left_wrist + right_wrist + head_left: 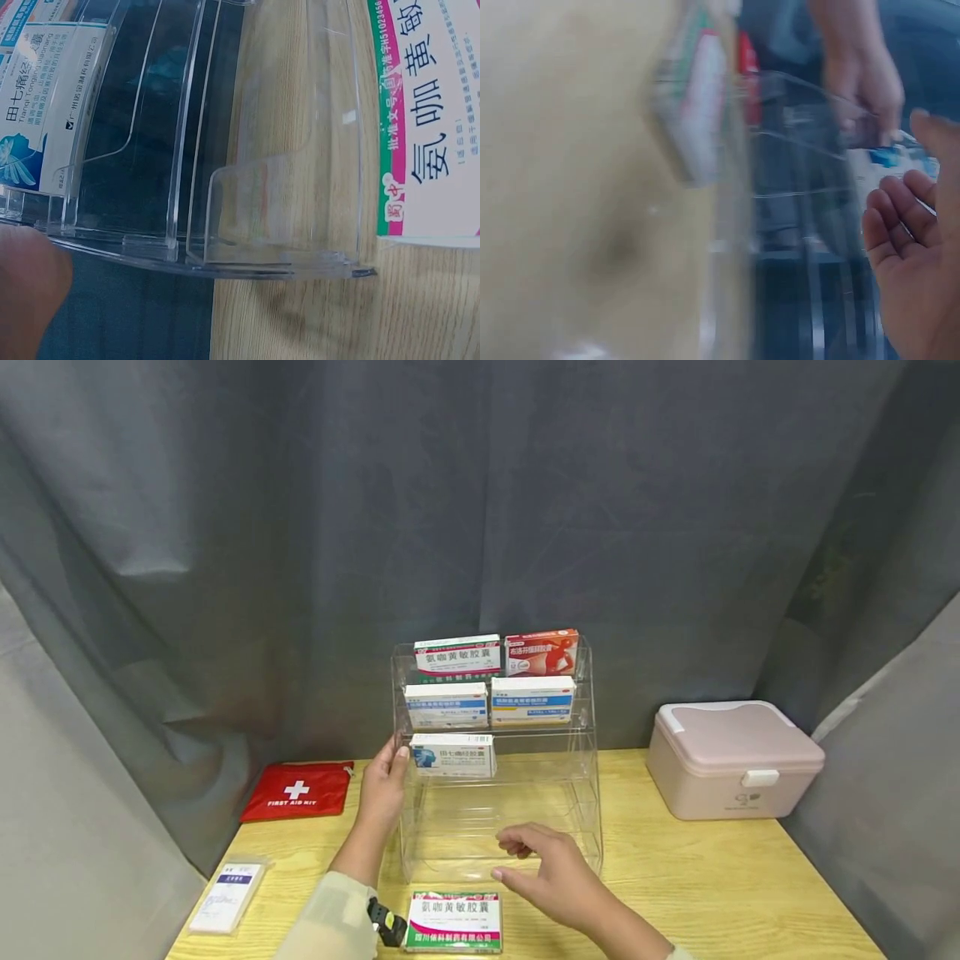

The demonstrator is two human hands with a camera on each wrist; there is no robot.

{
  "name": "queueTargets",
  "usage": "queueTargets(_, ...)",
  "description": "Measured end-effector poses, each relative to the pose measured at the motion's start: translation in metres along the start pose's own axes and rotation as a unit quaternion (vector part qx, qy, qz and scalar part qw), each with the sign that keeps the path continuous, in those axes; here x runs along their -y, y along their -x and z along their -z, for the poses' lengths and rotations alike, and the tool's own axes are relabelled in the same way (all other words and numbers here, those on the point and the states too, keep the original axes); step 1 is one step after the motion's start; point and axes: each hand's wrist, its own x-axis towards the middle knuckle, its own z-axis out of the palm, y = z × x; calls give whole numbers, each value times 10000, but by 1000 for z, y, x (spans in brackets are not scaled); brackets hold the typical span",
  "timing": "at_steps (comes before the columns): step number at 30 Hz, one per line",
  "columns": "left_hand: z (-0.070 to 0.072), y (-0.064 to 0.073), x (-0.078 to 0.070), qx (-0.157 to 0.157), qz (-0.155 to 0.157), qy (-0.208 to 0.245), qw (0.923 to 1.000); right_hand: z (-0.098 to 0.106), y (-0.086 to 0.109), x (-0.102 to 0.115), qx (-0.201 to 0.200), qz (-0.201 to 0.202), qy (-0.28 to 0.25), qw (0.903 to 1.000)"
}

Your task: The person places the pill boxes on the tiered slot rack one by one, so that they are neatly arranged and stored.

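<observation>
A clear stepped display rack (pixel 480 810) stands on the table. My left hand (pixel 382 785) grips its left side edge, the thumb at the front beside a white medicine box with a blue picture (pixel 453 756) on the middle tier. In the left wrist view, my thumb (pixel 30 285) lies at the rack's edge. My right hand (pixel 551 872), holding nothing, hovers before the lower tiers with relaxed, slightly bent fingers and the thumb apart. Just below it, a green, white and pink medicine box (pixel 453 922) lies flat in front of the rack.
Upper tiers hold a green-white box (pixel 457 657), a red box (pixel 542 653) and two blue-white boxes (pixel 447 707). Left on the table are a red first aid pouch (pixel 296 792) and a white packet (pixel 227 897). A pink lidded case (pixel 735 760) stands right. Grey curtain (pixel 480 510) hangs behind.
</observation>
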Motion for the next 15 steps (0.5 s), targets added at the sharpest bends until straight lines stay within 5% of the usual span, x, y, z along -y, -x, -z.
queueTargets(8,3,2,-2,-4,159,-116,9998,-22,31,-25,1401,-307,346,9890)
queueTargets(15,1,1,-1,4,119,-67,9999,-38,37,-33,1750,-674,614,9803)
